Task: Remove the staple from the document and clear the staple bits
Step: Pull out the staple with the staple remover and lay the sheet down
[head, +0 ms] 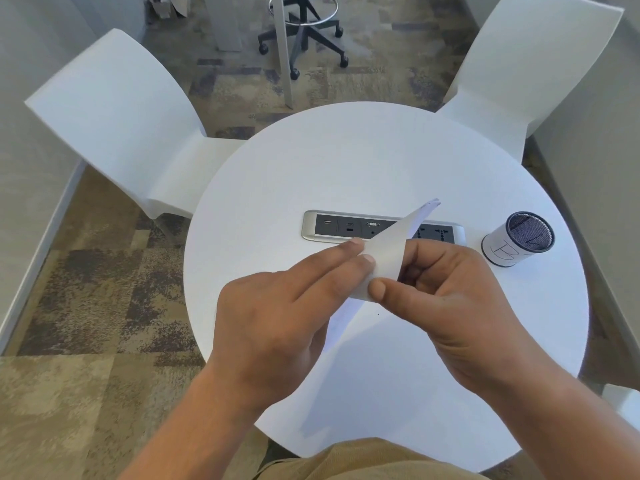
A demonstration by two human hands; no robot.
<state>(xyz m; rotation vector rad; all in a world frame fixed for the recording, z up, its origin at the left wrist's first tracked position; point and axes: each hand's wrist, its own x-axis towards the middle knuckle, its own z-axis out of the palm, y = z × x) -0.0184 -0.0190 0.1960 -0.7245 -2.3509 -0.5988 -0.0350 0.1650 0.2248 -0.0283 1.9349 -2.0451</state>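
Surface: round white table point(346, 161), smooth matte top, standing on mottled brown and grey carpet floor point(86, 306).
Centre of the top: long silver-framed dark grey socket panel point(346, 228) set flush into the table, running from 9 to 3 o'clock; its middle is partly hidden from view.
At 3 o'clock, near the rim: upright cylindrical dark mesh cup with a white paper wrap point(517, 242), handwritten marks on the wrap, well apart from the panel's right end.
At 6 o'clock: the top ends at the near rim.
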